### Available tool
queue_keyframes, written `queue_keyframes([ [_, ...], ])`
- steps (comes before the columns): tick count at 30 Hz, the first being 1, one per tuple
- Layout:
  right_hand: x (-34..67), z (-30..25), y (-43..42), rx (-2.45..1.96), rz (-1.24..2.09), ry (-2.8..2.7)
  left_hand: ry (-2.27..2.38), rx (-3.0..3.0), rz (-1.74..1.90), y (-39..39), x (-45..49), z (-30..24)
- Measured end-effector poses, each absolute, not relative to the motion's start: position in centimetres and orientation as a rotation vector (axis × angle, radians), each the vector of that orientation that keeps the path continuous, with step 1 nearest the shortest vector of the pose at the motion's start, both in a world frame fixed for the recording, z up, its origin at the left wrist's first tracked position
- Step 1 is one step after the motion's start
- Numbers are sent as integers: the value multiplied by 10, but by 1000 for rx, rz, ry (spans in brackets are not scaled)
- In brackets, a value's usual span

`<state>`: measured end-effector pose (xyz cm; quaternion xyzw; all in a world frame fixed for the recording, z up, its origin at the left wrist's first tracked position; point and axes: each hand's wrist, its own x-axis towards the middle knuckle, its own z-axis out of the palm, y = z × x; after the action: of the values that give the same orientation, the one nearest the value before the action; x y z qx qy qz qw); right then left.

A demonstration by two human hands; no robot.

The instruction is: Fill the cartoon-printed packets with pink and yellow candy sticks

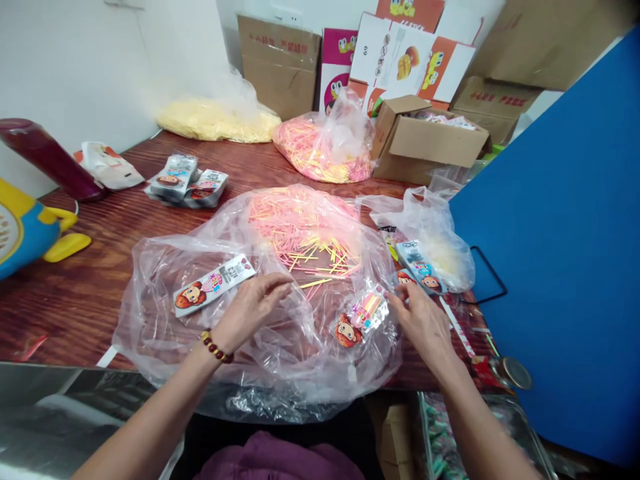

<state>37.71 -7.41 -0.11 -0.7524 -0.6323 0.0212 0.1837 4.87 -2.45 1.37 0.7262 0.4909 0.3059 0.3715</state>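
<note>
Pink and yellow sticks in clear plastic before me.
My left hand curves loosely, fingers parted; my right hand is at a printed packet's edge, grip unclear.

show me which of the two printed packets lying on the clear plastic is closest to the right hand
The packet at the right hand's fingertips. The other packet lies farther off, beyond the left hand.

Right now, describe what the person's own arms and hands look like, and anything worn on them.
The left hand and right hand are gloveless, the visible forearms sleeveless. The left wrist wears a bracelet of dark red and gold-coloured beads; nothing shows on the right.
</note>
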Motion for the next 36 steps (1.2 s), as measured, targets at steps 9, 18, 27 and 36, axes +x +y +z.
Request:
queue_keyframes([
  [9, 318, -12, 35, -1532, 270, -2598, 1913, 2447, 283, -21, -18, -6],
  [18, 334, -7, 58, -1807, 144, -2928, 1563, 2584, 417, -19, 23, -1],
  [27, 325, -8, 66, -1649, -187, -3038, 1241, 2763, 187, 9, 106, -12],
  [36, 316, -26, 70, -1453, -162, -3022, 1194, 2757, 84, -4, 98, -22],
])
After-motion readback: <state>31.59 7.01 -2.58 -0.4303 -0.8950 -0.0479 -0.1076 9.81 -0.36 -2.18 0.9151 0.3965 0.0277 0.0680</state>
